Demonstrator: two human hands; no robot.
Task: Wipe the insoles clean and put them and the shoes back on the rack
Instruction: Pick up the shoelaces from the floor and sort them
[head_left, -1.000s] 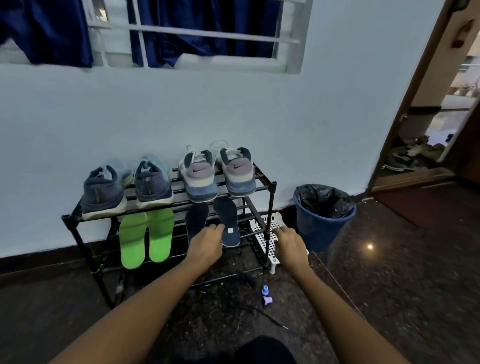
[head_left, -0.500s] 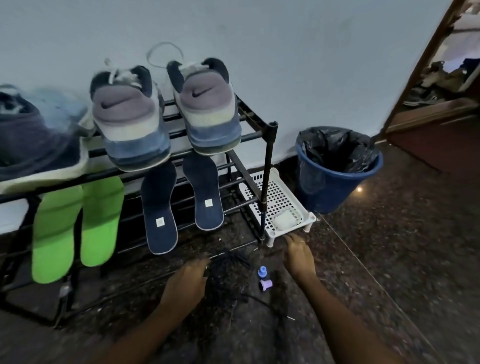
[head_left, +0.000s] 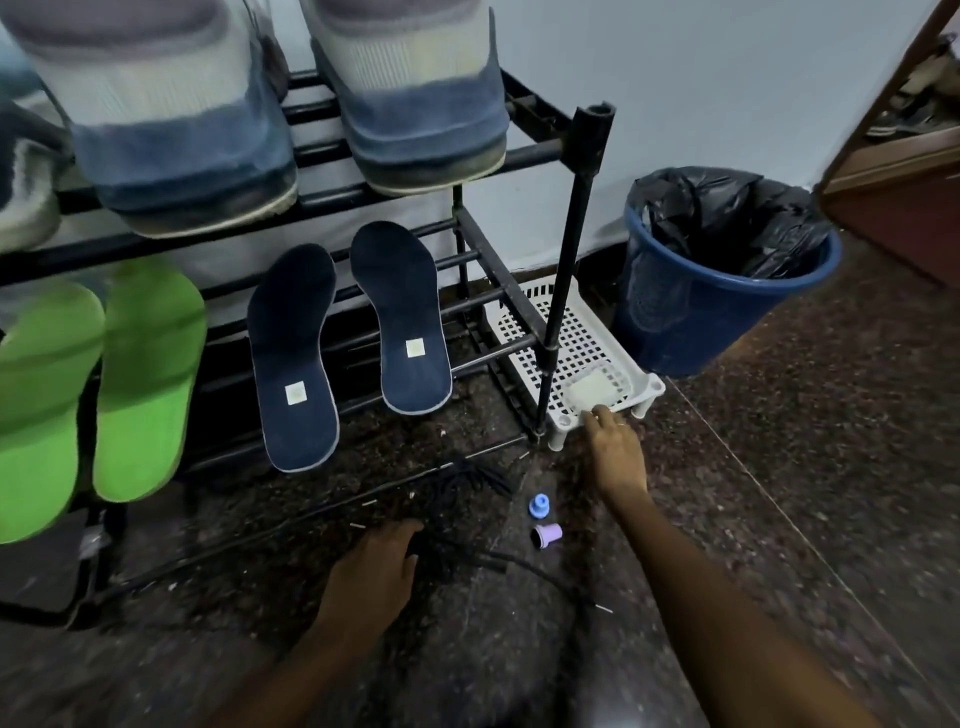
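Two navy insoles (head_left: 296, 358) (head_left: 402, 317) and two green insoles (head_left: 148, 374) (head_left: 39, 410) lean on the lower bars of the black rack (head_left: 571, 218). Two grey-and-blue shoes (head_left: 171, 119) (head_left: 410, 88) sit on the top shelf. My right hand (head_left: 615, 452) reaches to the front edge of a white perforated tray (head_left: 587, 332), fingertips next to a pale folded cloth (head_left: 592, 389). My left hand (head_left: 374, 571) rests on the floor at a tangle of dark laces (head_left: 462, 488), fingers relaxed.
A blue bin (head_left: 696, 317) lined with a black bag stands right of the tray. A blue cap (head_left: 539, 505) and a purple cap (head_left: 546, 535) lie on the dark speckled floor between my hands. A doorway opens at the far right.
The camera has dropped and come closer to the rack. My left hand left the navy insole and came down to the floor; my right hand has stretched forward to the tray's edge.
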